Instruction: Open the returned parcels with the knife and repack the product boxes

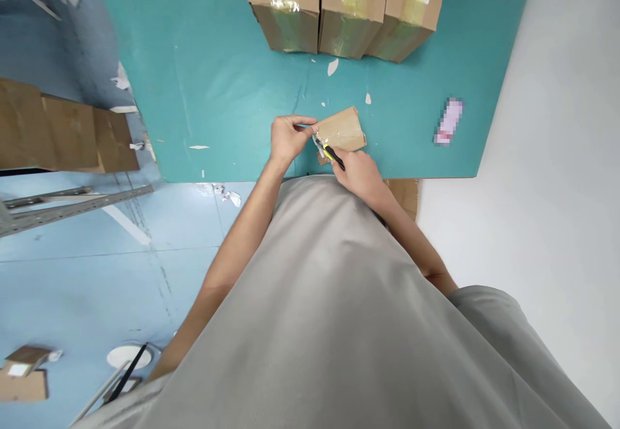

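A small piece of brown cardboard point(341, 128) with clear tape on it lies near the front edge of the green table. My left hand point(288, 138) pinches its left corner between thumb and fingers. Wrapped round a yellow and black utility knife point(334, 156), my right hand point(361, 172) rests at the cardboard's lower side. The knife's tip points up and left, close to my left fingertips. Some whitish, crumpled tape or paper shows by the tip; whether the blade touches the cardboard I cannot tell.
Three taped cardboard boxes point(353, 15) stand at the back of the green table point(217, 93). White paper scraps point(332, 66) lie scattered. A blurred pink item point(449, 121) is at the right. Brown boxes point(62, 125) and a metal frame point(77, 209) stand on the left, a white wall point(547, 157) right.
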`<state>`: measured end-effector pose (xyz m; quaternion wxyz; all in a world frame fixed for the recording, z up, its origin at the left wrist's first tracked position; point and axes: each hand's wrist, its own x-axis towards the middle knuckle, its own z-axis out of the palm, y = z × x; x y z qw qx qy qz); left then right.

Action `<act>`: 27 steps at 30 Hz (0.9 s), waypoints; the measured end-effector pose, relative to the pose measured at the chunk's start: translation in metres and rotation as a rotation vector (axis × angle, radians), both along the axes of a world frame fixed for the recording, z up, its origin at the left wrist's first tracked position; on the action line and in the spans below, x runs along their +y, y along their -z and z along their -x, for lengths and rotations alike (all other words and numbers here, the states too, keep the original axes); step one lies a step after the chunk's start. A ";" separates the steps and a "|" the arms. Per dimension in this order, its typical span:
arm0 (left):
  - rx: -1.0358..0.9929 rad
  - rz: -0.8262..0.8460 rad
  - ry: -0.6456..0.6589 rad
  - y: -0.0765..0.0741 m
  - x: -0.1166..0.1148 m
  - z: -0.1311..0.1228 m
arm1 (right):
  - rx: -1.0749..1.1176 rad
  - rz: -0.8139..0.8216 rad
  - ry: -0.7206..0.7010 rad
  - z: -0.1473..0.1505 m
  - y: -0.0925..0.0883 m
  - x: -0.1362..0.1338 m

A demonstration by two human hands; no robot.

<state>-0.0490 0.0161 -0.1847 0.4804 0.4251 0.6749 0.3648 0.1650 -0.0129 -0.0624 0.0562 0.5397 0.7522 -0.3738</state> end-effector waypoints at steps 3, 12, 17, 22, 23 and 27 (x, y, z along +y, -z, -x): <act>0.008 -0.010 -0.019 0.002 -0.001 -0.001 | -0.055 0.005 -0.017 0.001 -0.001 -0.009; -0.044 0.003 -0.018 0.006 -0.002 0.004 | -0.065 -0.158 0.211 -0.035 0.008 -0.002; -0.063 0.036 -0.019 0.004 -0.013 0.021 | -0.210 -0.213 0.499 -0.091 0.091 0.028; -0.139 0.083 -0.082 0.010 -0.030 0.051 | -0.178 -0.120 0.648 -0.094 0.133 0.038; -0.148 0.090 -0.095 0.012 -0.034 0.057 | -0.160 -0.130 0.636 -0.087 0.134 0.038; -0.052 0.144 -0.184 0.014 -0.048 0.071 | 0.103 0.064 0.561 -0.049 0.128 0.040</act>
